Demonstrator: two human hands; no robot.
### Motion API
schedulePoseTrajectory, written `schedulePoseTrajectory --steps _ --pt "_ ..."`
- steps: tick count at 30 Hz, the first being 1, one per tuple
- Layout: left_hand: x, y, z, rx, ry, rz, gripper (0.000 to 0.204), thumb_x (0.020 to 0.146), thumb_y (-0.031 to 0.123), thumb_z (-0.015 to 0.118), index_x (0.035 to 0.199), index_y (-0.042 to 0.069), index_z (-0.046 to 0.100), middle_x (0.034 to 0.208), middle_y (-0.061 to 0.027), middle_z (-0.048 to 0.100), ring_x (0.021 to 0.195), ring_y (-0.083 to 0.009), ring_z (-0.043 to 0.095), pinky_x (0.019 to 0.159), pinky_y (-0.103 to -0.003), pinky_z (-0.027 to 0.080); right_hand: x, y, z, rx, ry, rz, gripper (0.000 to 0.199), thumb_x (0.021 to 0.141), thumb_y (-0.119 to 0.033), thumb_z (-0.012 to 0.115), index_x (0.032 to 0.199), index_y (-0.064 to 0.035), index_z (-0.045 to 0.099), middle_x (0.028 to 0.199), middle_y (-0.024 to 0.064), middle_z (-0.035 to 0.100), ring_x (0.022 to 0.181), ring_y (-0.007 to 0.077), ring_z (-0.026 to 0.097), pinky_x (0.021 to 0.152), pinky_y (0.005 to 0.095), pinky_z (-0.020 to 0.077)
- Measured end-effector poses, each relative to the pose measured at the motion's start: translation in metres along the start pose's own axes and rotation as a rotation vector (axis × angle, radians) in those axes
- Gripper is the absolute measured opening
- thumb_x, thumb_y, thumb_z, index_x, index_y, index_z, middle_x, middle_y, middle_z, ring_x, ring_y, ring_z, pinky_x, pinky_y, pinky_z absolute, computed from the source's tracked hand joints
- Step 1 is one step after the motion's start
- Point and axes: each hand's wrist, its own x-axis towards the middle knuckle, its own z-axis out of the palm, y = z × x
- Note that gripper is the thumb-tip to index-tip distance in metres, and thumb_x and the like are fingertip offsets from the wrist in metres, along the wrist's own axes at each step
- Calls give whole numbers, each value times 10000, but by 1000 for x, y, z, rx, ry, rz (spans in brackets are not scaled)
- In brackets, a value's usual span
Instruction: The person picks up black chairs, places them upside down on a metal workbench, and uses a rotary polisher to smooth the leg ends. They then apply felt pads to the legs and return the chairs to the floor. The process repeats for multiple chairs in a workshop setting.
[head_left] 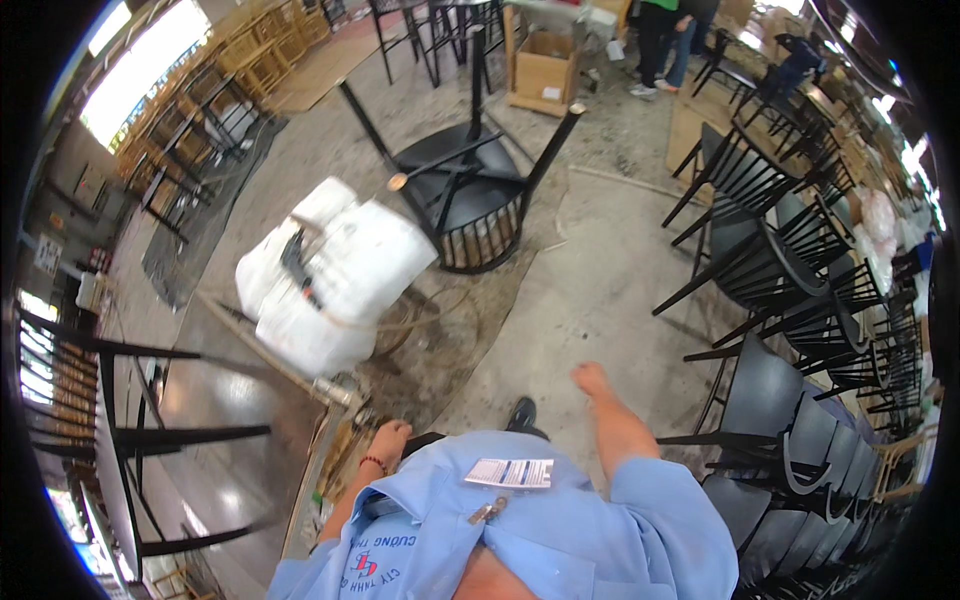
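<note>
My left hand (388, 437) is curled shut on nothing, by the surface (255, 420) edge; my right hand (590, 378) hangs loosely closed, empty, above the concrete floor (590, 280); the upturned black chair (465, 195) lies ahead, beside white wrapped bundles (330, 270); stacked black chairs (800, 300) line the right.

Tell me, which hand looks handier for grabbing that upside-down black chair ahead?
Probably the right hand. It reaches further forward over bare concrete, with open floor between it and the overturned black chair. The left hand hangs back by the workbench edge, with the white wrapped bundle before it. Neither hand holds anything.
</note>
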Motion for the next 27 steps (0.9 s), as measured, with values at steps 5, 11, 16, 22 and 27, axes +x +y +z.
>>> schedulePoseTrajectory --steps 5,11,16,22,27 --pt "134 150 -28 -126 -33 148 448 902 305 576 1177 -41 648 1179 -213 672 1138 -337 624 982 -379 466 -16 105 -160 691 498 382 273 884 -277 595 831 -11 627 676 116 578 570 225 563 516 377 438" --pt "278 340 -34 -349 17 448 531 910 268 613 1315 -66 536 1293 -229 615 1231 -310 580 1036 -370 437 -65 171 -146 108 189 271 149 835 -119 635 951 -36 678 836 143 649 756 275 662 624 411 551" --pt "386 464 -56 -337 346 614 650 862 274 694 1365 -79 481 1390 -251 530 1294 -358 518 1084 -392 401 -14 85 -126 1058 193 769 296 910 -192 616 1163 -39 618 1051 123 659 841 272 669 601 395 543" --pt "496 547 -93 -403 373 944 507 788 169 768 1247 33 602 1239 -177 637 1152 -306 613 976 -365 482 107 -12 -207 831 133 607 356 890 -222 641 1206 -60 624 1075 104 674 856 247 681 625 362 544" --pt "520 544 -95 -335 48 901 176 808 147 793 847 41 657 733 -10 662 703 -93 601 655 -280 509 166 -38 -271 652 176 594 354 882 -240 652 1181 -51 646 1083 90 688 862 232 683 651 363 543"
